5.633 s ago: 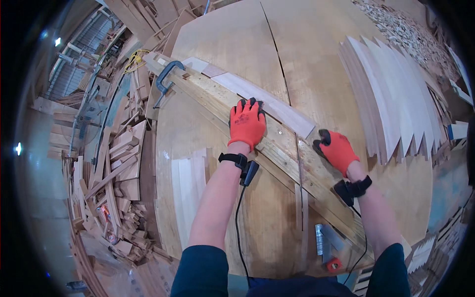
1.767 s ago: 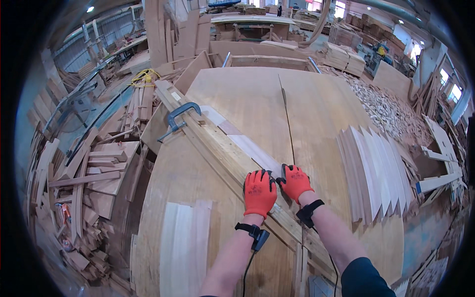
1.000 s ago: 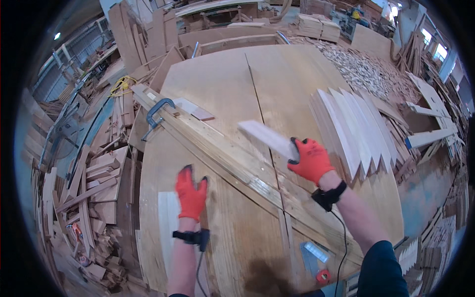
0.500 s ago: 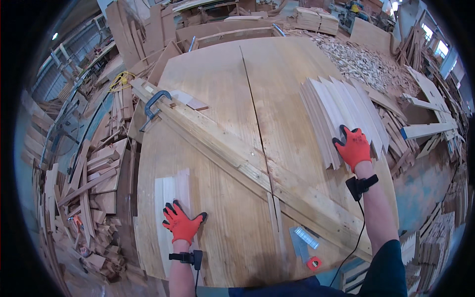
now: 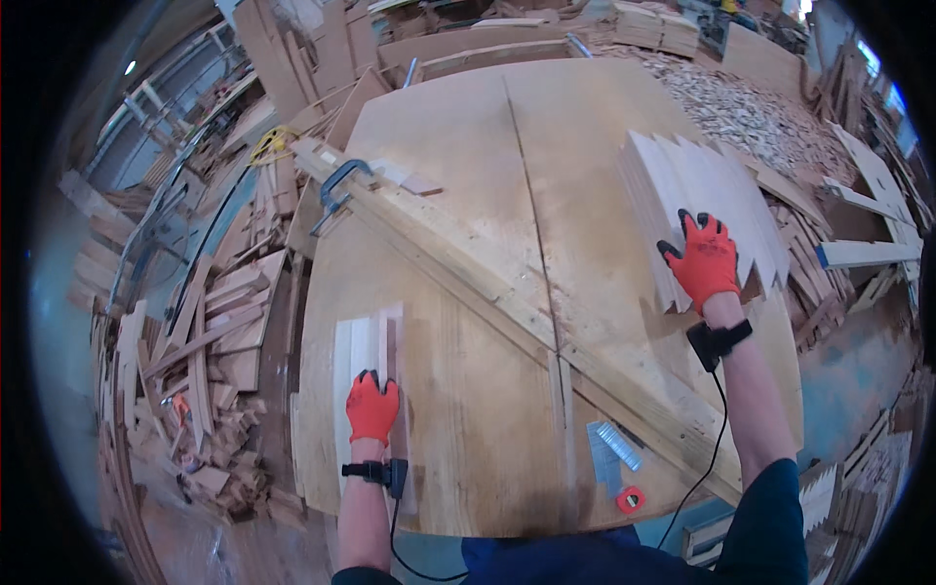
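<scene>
My left hand (image 5: 372, 408), in a red glove with black fingertips, is closed on a wooden strip (image 5: 390, 341). The strip is one of a few pale strips (image 5: 357, 341) lying side by side at the table's left edge, and part of it is hidden under the glove. On the right, my right hand (image 5: 704, 258), gloved the same way, rests with spread fingers on a stack of thin pale boards (image 5: 682, 175) with stepped, jagged ends. Both hands work over a large wooden tabletop (image 5: 458, 419).
A long timber straightedge (image 5: 468, 263) crosses the tabletop diagonally, held by a blue C-clamp (image 5: 341, 185) at its far end. Near the front lie a metal square (image 5: 604, 458), a strip of staples (image 5: 619, 446) and a red tape measure (image 5: 630, 500). Offcut piles (image 5: 229, 468) flank the table.
The whole view has shifted, with the table now further right. My left hand's spread fingers have drawn together onto a strip. My right hand stays spread on the board stack.
</scene>
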Demonstrator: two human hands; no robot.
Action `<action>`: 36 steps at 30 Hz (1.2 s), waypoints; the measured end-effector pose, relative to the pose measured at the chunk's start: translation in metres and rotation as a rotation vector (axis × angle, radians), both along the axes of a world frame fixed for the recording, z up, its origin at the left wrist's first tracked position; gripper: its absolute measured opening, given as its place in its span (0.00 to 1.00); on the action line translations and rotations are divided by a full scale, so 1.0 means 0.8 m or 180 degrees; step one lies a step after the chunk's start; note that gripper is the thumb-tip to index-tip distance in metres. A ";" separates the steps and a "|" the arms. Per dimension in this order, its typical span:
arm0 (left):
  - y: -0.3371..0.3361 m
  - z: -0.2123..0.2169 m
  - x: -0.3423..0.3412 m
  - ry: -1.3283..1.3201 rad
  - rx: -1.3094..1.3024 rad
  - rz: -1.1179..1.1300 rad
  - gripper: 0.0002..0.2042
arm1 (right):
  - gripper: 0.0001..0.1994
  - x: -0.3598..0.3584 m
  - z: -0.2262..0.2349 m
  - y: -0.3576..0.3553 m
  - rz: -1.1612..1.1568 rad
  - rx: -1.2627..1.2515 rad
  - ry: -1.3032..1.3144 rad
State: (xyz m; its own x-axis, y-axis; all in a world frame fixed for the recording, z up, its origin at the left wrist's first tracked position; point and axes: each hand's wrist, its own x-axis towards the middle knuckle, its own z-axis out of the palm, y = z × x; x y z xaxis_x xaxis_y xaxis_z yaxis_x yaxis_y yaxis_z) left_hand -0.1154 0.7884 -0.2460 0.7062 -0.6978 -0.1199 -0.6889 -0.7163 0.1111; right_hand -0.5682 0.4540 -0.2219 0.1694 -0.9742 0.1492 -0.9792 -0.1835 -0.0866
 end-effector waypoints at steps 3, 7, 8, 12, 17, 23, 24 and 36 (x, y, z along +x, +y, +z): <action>-0.014 0.025 -0.015 -0.0046 -0.0521 -0.0235 0.14 | 0.27 0.022 0.025 0.051 0.0679 -0.0084 -0.1219; -0.098 0.090 -0.096 0.1324 -0.1258 -0.0198 0.14 | 0.30 0.087 -0.002 0.137 0.1756 0.1441 -0.2544; -0.118 0.109 -0.117 0.1511 -0.1456 -0.0322 0.14 | 0.36 0.114 0.011 0.163 0.1871 0.1821 -0.2756; -0.194 0.108 -0.152 0.2378 -0.2236 -0.0476 0.13 | 0.54 0.197 -0.016 0.236 0.1714 0.0904 -0.3028; -0.214 0.078 -0.154 0.2912 -0.2503 -0.0330 0.14 | 0.48 0.170 0.030 0.177 0.1236 0.1290 -0.2005; -0.193 -0.019 -0.090 0.0833 -0.1403 -0.0906 0.27 | 0.43 0.083 -0.048 0.096 0.1105 0.1102 -0.0424; -0.194 -0.025 -0.082 0.0740 -0.1165 -0.0947 0.30 | 0.43 0.071 -0.069 0.091 0.1023 0.1192 -0.0381; -0.271 -0.104 -0.027 -0.0086 -0.0997 -0.1728 0.28 | 0.32 0.034 -0.170 0.090 0.0638 0.1162 -0.0456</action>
State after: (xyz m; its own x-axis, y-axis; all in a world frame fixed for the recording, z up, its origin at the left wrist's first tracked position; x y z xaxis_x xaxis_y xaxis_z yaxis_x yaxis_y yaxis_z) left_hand -0.1368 0.5717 -0.3290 0.2410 -0.9570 0.1613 -0.9509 -0.1996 0.2366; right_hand -0.5407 0.5257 -0.3578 0.3632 -0.9174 -0.1629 -0.9007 -0.3009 -0.3133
